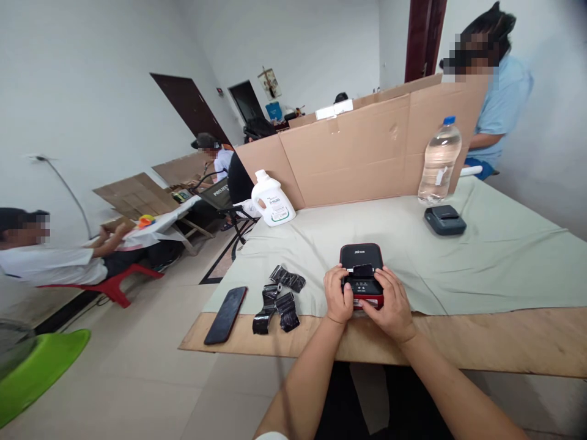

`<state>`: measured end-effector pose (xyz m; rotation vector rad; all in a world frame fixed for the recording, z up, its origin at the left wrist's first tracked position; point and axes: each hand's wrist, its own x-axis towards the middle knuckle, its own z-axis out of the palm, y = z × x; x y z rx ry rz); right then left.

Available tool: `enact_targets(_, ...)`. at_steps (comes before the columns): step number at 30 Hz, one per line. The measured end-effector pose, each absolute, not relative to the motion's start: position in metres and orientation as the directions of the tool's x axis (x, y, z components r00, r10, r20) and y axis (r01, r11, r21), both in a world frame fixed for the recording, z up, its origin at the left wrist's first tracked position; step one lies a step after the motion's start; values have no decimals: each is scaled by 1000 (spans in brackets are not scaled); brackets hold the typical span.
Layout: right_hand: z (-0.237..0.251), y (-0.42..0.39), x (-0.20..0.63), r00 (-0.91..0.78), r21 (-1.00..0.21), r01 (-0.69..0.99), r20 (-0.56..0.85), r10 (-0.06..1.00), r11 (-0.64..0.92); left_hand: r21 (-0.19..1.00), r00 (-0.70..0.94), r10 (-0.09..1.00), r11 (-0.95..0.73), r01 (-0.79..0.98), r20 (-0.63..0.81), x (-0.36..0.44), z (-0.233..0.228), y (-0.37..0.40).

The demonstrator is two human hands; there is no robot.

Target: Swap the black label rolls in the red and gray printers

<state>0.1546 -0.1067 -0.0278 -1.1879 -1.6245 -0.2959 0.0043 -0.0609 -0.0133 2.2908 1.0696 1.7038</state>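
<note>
A small black and red box-shaped device with its lid raised sits near the front edge of the table on a pale green cloth. My left hand grips its left side, thumb on the front panel. Gripping the right side is my right hand, with fingers lying over the device's front. Several shiny black wrappers lie just left of my left hand, and a black phone lies further left on the bare wooden board.
A second dark grey device, a clear water bottle and a white detergent jug stand further back before a cardboard screen. A person stands behind the screen at right. Other people sit at left, near a green tub.
</note>
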Motion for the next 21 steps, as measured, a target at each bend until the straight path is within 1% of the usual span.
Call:
enact_targets(5, -27, -106, 156, 44, -327, 838, 838, 543, 436, 437, 128, 554, -760, 481, 823, 4, -14, -58)
enact_targets(9, -27, -106, 156, 55, -338, 841, 830, 555, 422, 440, 134, 554, -765, 470, 821, 3, -16, -58)
enact_targets(14, -29, -108, 153, 74, -392, 793, 822, 565, 466, 515, 85, 589, -760, 397, 804, 6, -24, -62)
enact_targets(17, -36, -109, 155, 110, -489, 712, 786, 608, 504, 624, 3, 670, -694, 359, 743, 6, -33, -64)
enact_targets(19, -46, -106, 159, 198, -632, 610, 705, 681, 478, 740, -57, 763, -601, 302, 644, 5, -39, -63)
enact_targets(21, -56, -101, 164, 324, -799, 455, 559, 763, 392, 837, -54, 851, -500, 222, 523, 3, -45, -60)
